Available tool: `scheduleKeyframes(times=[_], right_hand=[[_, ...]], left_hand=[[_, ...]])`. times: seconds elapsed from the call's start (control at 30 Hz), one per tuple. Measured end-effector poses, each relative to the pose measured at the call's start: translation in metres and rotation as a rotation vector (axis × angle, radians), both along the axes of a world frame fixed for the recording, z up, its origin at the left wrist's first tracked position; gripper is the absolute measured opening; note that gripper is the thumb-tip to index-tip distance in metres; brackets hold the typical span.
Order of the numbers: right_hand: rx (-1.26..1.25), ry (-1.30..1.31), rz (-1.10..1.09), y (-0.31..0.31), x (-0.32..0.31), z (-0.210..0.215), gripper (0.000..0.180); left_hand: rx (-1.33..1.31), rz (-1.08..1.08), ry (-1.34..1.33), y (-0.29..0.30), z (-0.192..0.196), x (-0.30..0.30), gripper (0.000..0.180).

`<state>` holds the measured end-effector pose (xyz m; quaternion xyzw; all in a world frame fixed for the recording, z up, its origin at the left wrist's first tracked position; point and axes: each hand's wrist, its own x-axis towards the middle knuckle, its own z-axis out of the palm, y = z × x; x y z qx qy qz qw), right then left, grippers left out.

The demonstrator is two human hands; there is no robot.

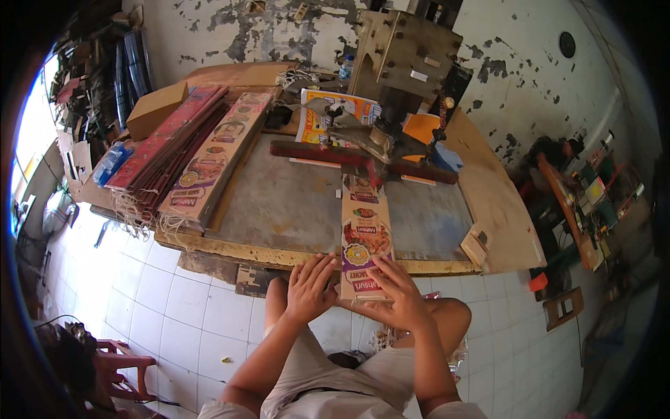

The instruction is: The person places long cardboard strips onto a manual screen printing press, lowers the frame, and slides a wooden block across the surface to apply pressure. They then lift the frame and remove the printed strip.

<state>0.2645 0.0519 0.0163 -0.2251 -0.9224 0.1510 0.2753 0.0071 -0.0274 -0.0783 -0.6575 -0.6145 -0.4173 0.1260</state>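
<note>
A long printed paper bag stack (364,234), orange and purple with food pictures, lies lengthwise across the grey worktable (293,202), its far end under the metal press machine (391,105). My left hand (309,288) grips its near left corner at the table's front edge. My right hand (399,297) holds the near right edge, fingers spread over the bottom of the stack.
Two tall piles of flat printed bags (202,160) with string handles lie on the table's left. A cardboard box (155,108) sits behind them. A small wooden block (476,244) rests at the right front. Red stool (122,366) at lower left on the tiled floor.
</note>
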Motion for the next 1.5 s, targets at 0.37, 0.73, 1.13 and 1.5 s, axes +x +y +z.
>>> scheduleKeyframes(times=[0.37,0.73,1.13,1.5], right_hand=[[-0.072,0.034,-0.041,-0.001,0.009,-0.013,0.076],[-0.139,-0.005,-0.034,0.001,0.006,-0.011,0.076],[-0.212,-0.154,-0.075,0.001,0.005,0.009,0.079],[-0.172,-0.164,-0.12,0.024,-0.005,0.009,0.077]], left_hand=[[-0.339,-0.062,0.016,0.201,0.084,-0.088,0.04],[-0.269,-0.567,-0.6,0.423,0.04,-0.134,0.038],[-0.177,-0.711,-1.135,0.425,0.067,-0.153,0.026],[-0.123,-1.027,-1.338,0.438,0.096,-0.137,0.064]])
